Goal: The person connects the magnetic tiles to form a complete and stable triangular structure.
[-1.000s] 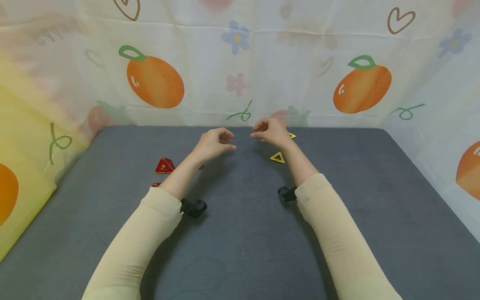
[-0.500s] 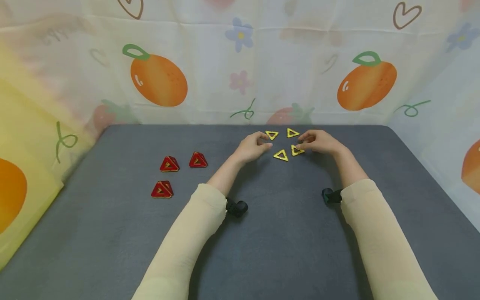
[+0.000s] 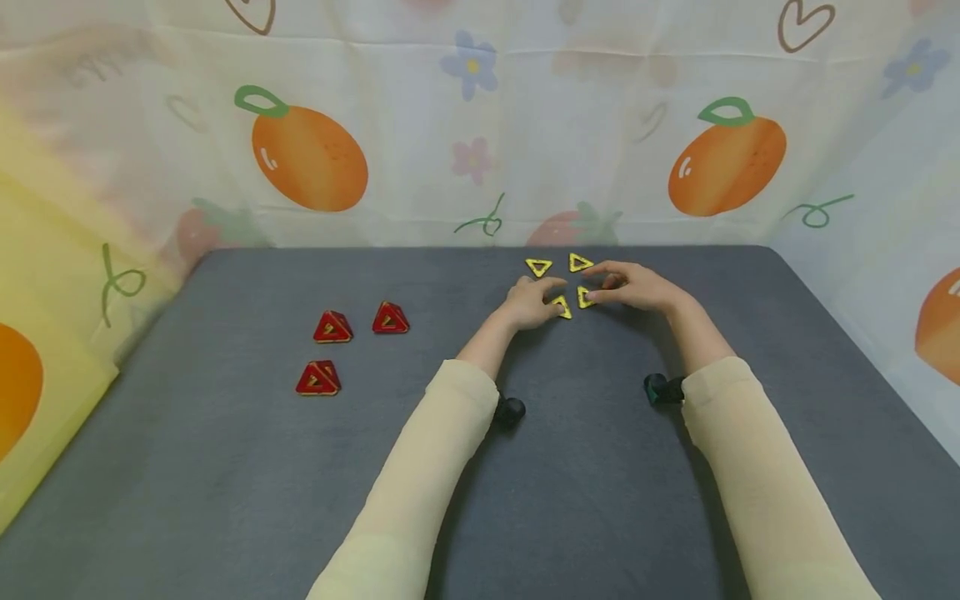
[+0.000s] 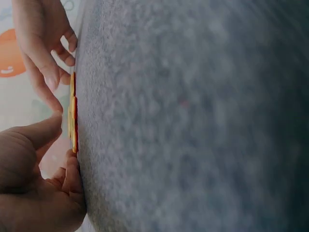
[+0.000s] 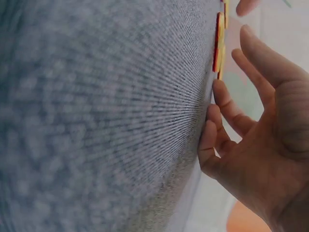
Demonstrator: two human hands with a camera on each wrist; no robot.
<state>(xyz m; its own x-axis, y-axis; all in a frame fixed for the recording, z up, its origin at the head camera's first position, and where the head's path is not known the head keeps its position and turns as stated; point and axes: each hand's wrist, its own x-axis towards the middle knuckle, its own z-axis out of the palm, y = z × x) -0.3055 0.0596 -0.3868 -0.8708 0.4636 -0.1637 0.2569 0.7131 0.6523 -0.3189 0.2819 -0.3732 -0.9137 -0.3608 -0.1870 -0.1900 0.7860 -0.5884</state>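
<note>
Several flat yellow triangular frames lie grouped at the back of the table. My left hand [image 3: 531, 304] is at the front-left yellow triangle [image 3: 566, 313] and covers part of it, thumb and fingers spread apart. My right hand [image 3: 633, 283] rests at the right of the group, its thumb tip overlapping the front-right yellow triangle [image 3: 582, 297]. Farther back are the back-left triangle [image 3: 538, 262] and the back-right triangle [image 3: 573, 262]. Seen edge-on in the left wrist view, the yellow triangles [image 4: 73, 123] show red undersides, with the left fingertips [image 4: 72, 159] low at the table beside them.
Left of the hands stand three red pyramids: a front one [image 3: 327, 371], a left one [image 3: 341, 323] and a right one [image 3: 399, 312]. The dark grey table [image 3: 570, 500] ends at a printed curtain [image 3: 420, 100] behind and at both sides.
Both hands have moved right across the table to the yellow triangles. Over the last half second the left hand closed in on the front-left triangle. The red pyramids came into full view.
</note>
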